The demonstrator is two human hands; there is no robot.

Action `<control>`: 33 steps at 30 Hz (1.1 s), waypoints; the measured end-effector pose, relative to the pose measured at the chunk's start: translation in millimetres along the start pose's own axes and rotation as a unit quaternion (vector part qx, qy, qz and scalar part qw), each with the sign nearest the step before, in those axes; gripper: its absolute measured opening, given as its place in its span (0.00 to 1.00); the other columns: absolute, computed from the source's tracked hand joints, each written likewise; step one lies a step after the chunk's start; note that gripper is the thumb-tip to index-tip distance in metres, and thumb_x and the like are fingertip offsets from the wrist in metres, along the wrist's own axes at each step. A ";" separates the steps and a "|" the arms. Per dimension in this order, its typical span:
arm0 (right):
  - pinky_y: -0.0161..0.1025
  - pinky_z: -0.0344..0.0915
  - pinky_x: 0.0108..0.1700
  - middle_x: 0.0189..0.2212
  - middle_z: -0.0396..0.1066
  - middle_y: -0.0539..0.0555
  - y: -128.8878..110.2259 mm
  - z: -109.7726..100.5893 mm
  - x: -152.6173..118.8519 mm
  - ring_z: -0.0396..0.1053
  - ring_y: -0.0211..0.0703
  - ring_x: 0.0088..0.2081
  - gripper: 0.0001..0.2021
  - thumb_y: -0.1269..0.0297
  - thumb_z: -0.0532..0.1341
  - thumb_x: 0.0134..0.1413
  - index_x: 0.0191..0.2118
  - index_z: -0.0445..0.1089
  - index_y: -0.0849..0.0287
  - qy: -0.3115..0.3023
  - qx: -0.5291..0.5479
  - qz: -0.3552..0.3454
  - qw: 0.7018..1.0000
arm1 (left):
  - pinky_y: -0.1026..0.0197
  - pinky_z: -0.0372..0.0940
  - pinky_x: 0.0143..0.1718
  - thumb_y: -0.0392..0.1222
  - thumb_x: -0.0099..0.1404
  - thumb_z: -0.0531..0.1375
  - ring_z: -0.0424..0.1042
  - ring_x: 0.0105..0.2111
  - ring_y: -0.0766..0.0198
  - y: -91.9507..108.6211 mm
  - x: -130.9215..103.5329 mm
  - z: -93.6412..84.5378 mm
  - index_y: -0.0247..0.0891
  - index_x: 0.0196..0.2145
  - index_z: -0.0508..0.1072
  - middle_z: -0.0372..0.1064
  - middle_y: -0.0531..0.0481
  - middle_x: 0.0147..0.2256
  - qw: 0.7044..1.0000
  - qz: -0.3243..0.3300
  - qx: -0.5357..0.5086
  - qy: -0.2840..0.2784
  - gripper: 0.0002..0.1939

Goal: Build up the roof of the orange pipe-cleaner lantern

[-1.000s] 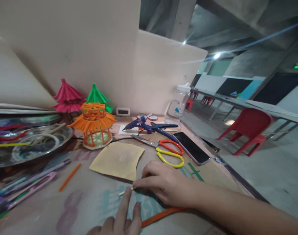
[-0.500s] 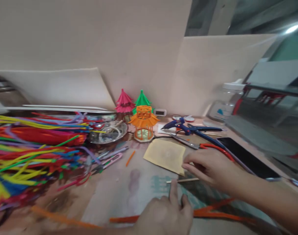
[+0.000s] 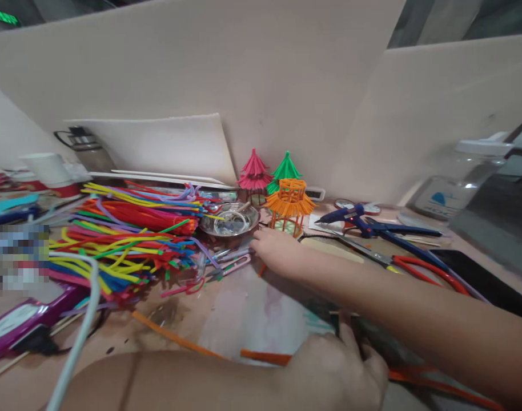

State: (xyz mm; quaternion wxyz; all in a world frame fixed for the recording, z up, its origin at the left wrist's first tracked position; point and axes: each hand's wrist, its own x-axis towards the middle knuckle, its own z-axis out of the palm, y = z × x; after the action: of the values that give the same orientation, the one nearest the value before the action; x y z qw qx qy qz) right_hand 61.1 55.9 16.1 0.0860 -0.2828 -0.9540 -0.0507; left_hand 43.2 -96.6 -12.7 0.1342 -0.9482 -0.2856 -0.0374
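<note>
My left hand [image 3: 336, 365] lies low at the bottom, index finger stretched out and touching a thin wooden stick [image 3: 334, 313] on the work surface. Its thumb stands apart from that finger. Orange pipe cleaner strips [image 3: 265, 357] pass on both sides of this hand. Across the table reaches my right hand [image 3: 274, 251], beside several pens [image 3: 233, 254] and pink-handled scissors [image 3: 237, 266], in front of the orange pipe cleaner pavilion [image 3: 292, 205]. Its fingers are bent down and blurred, so whatever they touch is hidden. The right forearm covers most of the yellowish square sheet [image 3: 329, 249].
Bundles of coloured pipe cleaners [image 3: 132, 245] and a metal dish [image 3: 248, 228] lie to the left. Pink [image 3: 255, 171] and green [image 3: 287, 166] roofed models stand behind. On the right are a glue gun [image 3: 342, 216], red-handled pliers [image 3: 432, 271] and a phone [image 3: 479, 279]. A white cable [image 3: 83, 331] hangs front left.
My right hand has moved left and away, from beside the yellowish sheet to the pens. My left hand stays at the stick. The view has turned left.
</note>
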 end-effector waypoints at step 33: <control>0.37 0.57 0.33 0.26 0.70 0.51 40.0 -78.1 -161.7 0.64 0.40 0.30 0.11 0.61 0.59 0.61 0.30 0.70 0.59 0.232 0.204 0.236 0.921 | 0.58 0.72 0.17 0.36 0.65 0.58 0.79 0.24 0.53 -5.7 6.8 -16.6 0.34 0.60 0.66 0.57 0.18 0.59 0.988 -0.001 0.025 -0.153 0.25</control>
State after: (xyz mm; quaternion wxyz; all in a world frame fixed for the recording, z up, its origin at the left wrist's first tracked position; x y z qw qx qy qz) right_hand 227.0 -7.8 63.4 0.3705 -0.4562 -0.8025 0.1030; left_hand 45.8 -93.0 5.6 0.1127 -0.9387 -0.3049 0.1149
